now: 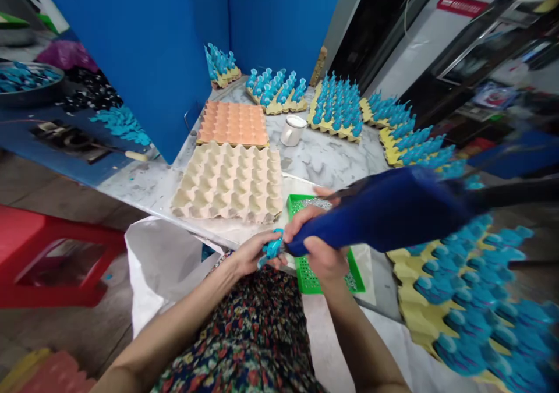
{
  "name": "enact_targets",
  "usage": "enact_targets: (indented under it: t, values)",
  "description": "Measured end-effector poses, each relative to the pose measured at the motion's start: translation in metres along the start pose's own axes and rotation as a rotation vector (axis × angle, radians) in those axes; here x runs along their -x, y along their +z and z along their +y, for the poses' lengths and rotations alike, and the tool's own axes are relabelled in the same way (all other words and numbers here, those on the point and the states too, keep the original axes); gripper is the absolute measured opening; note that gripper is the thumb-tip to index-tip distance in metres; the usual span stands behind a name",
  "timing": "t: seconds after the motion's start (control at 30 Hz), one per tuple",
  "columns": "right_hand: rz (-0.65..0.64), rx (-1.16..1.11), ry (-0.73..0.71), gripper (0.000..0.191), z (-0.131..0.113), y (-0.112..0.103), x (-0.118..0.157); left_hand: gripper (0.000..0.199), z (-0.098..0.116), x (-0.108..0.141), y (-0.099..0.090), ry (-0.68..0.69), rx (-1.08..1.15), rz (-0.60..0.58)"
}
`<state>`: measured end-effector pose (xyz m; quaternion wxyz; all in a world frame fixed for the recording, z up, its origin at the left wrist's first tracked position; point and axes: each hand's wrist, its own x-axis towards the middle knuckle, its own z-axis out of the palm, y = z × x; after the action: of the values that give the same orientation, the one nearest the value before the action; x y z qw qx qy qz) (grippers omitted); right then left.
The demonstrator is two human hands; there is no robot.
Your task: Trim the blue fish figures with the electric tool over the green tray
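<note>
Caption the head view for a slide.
Left hand holds a blue plastic part to a dark blue wrapped tool in the right hand, above a green perforated tray.

Marble-top table (pixel 323 163), beige egg tray (pixel 229 183), orange egg tray (pixel 233 124), white mug (pixel 293 130), green mesh tray (pixel 305 265), yellow trays w/ blue pcs (pixel 335 109)

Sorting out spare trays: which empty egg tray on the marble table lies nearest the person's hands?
The pale cream pulp egg tray: the orange tray behind it is farther off, and the yellow trays hold blue pieces.
</note>
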<state>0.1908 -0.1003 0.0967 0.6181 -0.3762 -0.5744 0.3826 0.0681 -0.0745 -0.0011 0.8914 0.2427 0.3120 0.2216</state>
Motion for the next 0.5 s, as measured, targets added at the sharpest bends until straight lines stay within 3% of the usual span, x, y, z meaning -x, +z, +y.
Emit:
enact_targets:
  t: [0.1, 0.2, 0.37, 0.5]
  values:
    - [0.212, -0.049, -0.104, 0.011, -0.007, -0.003, -0.010, 0.037, 0.004, 0.009, -0.007, -0.110, 0.215, -0.115]
    - [0.337, -0.020, -0.083, 0.027, -0.001, -0.009, -0.014, 0.036, 0.005, 0.018, -0.011, -0.123, 0.353, -0.154]
    - [0.349, -0.012, 0.001, 0.043, 0.018, -0.016, -0.004, 0.037, 0.005, 0.024, -0.011, -0.058, 0.407, -0.219]
    - [0.357, 0.007, 0.028, 0.042, 0.020, -0.017, 0.003, 0.038, 0.007, 0.028, -0.012, -0.017, 0.351, -0.229]
